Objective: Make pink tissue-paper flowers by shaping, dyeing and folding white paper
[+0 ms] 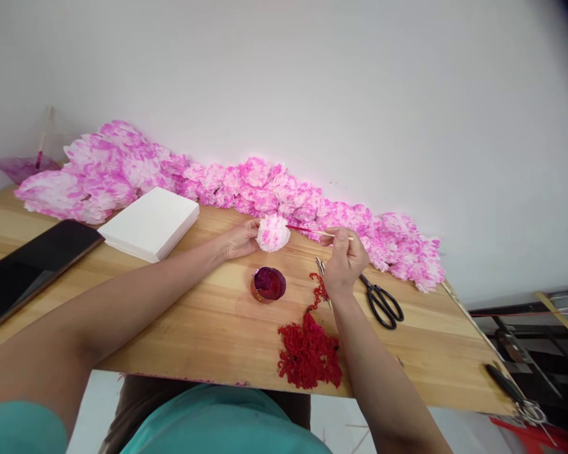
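Above wooden table (208, 340), left grip (255, 232) closed on flower (273, 232), right grip (337, 236) pinching stick (312, 231)

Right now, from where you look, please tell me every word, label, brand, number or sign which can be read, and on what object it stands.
None can be read.
Small dark red cup: a golden mark on its side, too small and blurred to read.
White rectangular box: no text visible.
Large black flat-screened device: dark screen, no text visible.
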Tool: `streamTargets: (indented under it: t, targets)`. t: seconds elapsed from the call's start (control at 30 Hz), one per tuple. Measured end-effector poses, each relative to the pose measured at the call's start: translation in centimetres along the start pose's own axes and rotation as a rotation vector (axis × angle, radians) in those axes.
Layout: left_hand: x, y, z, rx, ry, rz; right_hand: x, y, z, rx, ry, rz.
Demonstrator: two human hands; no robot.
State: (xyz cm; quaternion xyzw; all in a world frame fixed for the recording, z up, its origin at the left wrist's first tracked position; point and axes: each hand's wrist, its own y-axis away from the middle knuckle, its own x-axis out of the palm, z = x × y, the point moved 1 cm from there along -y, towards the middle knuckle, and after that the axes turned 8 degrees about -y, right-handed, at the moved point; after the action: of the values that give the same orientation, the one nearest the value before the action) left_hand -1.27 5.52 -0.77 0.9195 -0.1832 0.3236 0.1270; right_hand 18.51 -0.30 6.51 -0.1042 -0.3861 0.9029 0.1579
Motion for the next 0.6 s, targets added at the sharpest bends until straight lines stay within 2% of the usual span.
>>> streamTargets:
  t: [0.17, 0.3, 0.43, 0.5, 0.6]
  targets:
    - [0.1, 0.0, 0.0, -0.003, -0.006, 0.0, 0.0, 0.0, -0.1, -0.012, -0.009, -0.057]
    - [0.1, 0.0, 0.0, 0.009, -0.028, 0.022, 0.1, -0.1, 0.3, 0.012, 0.023, 0.023]
    - [-0.1, 0.0, 0.1, 0.009, -0.052, 0.039, -0.1, 0.0, 1.4, -0.101, -0.082, -0.07]
    - [-0.2, -0.1, 0.1, 0.003, -0.054, 0.048, -0.2, 0.3, 1.7, -0.157, -0.14, -0.001]
    - [-0.3, -0.1, 0.1, 0.002, -0.051, 0.058, 0.1, 1.1, 1.5, -0.201, -0.143, 0.266]
